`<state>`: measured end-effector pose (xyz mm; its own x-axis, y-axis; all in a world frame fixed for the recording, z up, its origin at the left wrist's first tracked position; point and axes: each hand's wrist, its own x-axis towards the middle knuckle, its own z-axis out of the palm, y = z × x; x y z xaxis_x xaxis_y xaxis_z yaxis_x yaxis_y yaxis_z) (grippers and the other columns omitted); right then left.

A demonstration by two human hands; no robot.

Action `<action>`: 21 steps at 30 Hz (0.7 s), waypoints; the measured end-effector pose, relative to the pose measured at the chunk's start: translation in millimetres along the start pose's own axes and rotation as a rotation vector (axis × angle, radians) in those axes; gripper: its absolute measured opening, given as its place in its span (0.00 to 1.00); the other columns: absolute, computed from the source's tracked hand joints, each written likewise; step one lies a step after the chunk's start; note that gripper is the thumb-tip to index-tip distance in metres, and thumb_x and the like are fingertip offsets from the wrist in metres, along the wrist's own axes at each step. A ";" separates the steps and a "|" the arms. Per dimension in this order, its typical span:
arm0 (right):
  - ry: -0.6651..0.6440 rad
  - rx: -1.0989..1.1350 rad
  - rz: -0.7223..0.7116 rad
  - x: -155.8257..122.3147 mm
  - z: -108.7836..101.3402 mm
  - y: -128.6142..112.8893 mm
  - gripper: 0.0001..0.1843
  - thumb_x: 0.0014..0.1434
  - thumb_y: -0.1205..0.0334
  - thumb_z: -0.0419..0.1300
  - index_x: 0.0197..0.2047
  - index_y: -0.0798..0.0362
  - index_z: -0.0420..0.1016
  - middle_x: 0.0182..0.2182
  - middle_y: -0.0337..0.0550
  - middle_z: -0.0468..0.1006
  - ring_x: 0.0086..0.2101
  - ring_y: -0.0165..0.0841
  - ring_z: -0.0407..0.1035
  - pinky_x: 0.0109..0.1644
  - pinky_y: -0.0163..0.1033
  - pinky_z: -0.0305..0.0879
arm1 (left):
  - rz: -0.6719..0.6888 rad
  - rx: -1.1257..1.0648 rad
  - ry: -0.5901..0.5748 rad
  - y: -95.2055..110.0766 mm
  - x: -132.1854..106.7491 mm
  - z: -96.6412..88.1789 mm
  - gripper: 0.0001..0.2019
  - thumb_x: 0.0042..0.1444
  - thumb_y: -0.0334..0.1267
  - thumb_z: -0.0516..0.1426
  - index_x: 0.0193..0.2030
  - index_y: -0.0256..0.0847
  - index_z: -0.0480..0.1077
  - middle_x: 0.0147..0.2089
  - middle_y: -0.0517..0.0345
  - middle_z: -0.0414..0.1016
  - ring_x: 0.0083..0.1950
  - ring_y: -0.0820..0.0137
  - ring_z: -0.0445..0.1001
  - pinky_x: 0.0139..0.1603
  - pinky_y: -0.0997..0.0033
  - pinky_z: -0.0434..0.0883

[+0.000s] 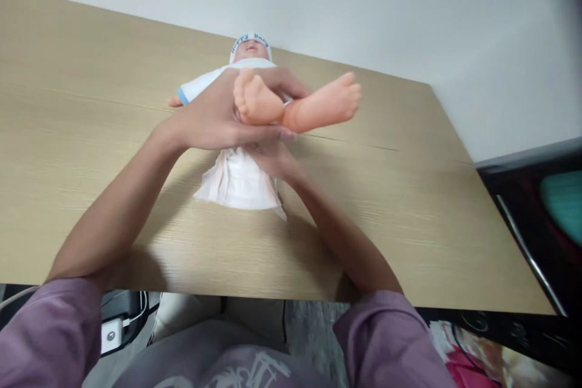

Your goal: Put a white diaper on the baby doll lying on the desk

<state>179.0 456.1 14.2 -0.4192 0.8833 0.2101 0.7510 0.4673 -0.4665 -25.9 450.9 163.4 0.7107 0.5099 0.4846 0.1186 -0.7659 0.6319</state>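
Note:
A baby doll (249, 54) in a white hat and white shirt lies on its back on the wooden table (91, 133), head toward the wall. My left hand (218, 115) is wrapped round the doll's ankles and holds both legs (318, 106) raised. My right hand (273, 157) sits under the raised legs, fingers curled on the white diaper (236, 185) spread beneath the doll's bottom. The right fingers are mostly hidden by the left hand and the legs.
A white wall (364, 6) runs behind the table. A dark piece of furniture with a metal bar (527, 242) stands at the right. Below the table's near edge are cables and a white charger (111, 333).

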 end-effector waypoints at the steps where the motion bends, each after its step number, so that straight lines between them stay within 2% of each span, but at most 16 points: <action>1: 0.033 -0.019 0.024 -20.2 -8.1 -3.1 0.30 0.86 0.43 0.49 0.74 0.55 0.76 0.70 0.56 0.81 0.73 0.52 0.71 0.82 0.58 0.67 | -0.009 -0.018 -0.011 -3.1 -4.3 4.1 0.27 0.73 0.63 0.66 0.64 0.43 0.82 0.62 0.54 0.87 0.64 0.53 0.87 0.65 0.52 0.82; 3: 0.132 -0.073 0.104 -57.1 -21.0 -11.0 0.33 0.84 0.40 0.51 0.77 0.54 0.72 0.72 0.61 0.79 0.74 0.58 0.70 0.80 0.66 0.67 | -0.006 -0.041 -0.020 -9.1 -13.2 13.3 0.25 0.71 0.59 0.69 0.63 0.42 0.82 0.61 0.50 0.88 0.62 0.53 0.87 0.64 0.54 0.82; 5: 0.246 -0.102 0.137 -82.1 -29.0 -21.7 0.39 0.82 0.38 0.54 0.83 0.54 0.63 0.77 0.64 0.72 0.77 0.63 0.64 0.80 0.73 0.64 | 0.027 -0.041 -0.037 -13.2 -20.8 22.8 0.23 0.70 0.56 0.70 0.62 0.43 0.82 0.61 0.48 0.88 0.62 0.54 0.86 0.65 0.54 0.81; 8: 0.328 -0.061 0.048 -94.3 -37.5 -39.3 0.44 0.81 0.42 0.56 0.89 0.50 0.48 0.84 0.59 0.61 0.81 0.60 0.56 0.83 0.75 0.60 | 0.080 0.020 -0.049 -14.2 -28.7 35.1 0.21 0.71 0.56 0.69 0.63 0.45 0.82 0.60 0.50 0.88 0.62 0.56 0.85 0.68 0.52 0.77; 10: 0.293 -0.028 -0.015 -93.8 -45.3 -46.5 0.44 0.81 0.46 0.56 0.90 0.48 0.45 0.84 0.55 0.61 0.80 0.56 0.59 0.82 0.71 0.63 | 0.091 0.072 -0.043 -13.5 -34.8 39.1 0.22 0.72 0.60 0.67 0.62 0.48 0.82 0.61 0.51 0.88 0.62 0.56 0.84 0.69 0.51 0.76; 12: 0.223 -0.021 -0.061 -94.8 -54.8 -45.0 0.40 0.81 0.50 0.54 0.89 0.48 0.50 0.82 0.53 0.65 0.79 0.52 0.63 0.82 0.66 0.66 | 0.090 0.124 -0.038 -14.1 -45.1 37.8 0.25 0.72 0.63 0.66 0.62 0.48 0.82 0.62 0.50 0.87 0.64 0.55 0.82 0.70 0.50 0.75; 16: 0.114 -0.047 -0.195 -109.2 -66.3 -15.1 0.29 0.80 0.57 0.51 0.78 0.47 0.75 0.75 0.50 0.76 0.77 0.47 0.67 0.82 0.61 0.66 | 0.068 0.240 -0.101 -24.4 -80.1 22.5 0.26 0.71 0.61 0.66 0.63 0.43 0.82 0.64 0.45 0.86 0.66 0.55 0.80 0.73 0.49 0.73; 18: 0.052 -0.082 -0.251 -118.2 -63.4 5.2 0.27 0.79 0.60 0.50 0.71 0.45 0.82 0.73 0.47 0.79 0.77 0.47 0.68 0.81 0.61 0.66 | 0.041 0.255 -0.155 -33.6 -100.6 13.7 0.24 0.71 0.58 0.65 0.62 0.43 0.83 0.66 0.42 0.86 0.69 0.52 0.79 0.76 0.46 0.72; 21: -0.024 -0.159 -0.274 -126.3 -51.1 28.3 0.27 0.77 0.65 0.49 0.66 0.45 0.86 0.72 0.46 0.81 0.77 0.45 0.68 0.82 0.59 0.63 | 0.008 0.261 -0.258 -48.8 -126.6 6.1 0.23 0.68 0.49 0.66 0.67 0.48 0.83 0.72 0.40 0.82 0.79 0.47 0.74 0.81 0.39 0.67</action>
<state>279.2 359.7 18.4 -0.6274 0.7234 0.2882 0.6781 0.6895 -0.2545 -117.4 421.3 67.5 0.8598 0.4136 0.2994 0.2618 -0.8605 0.4370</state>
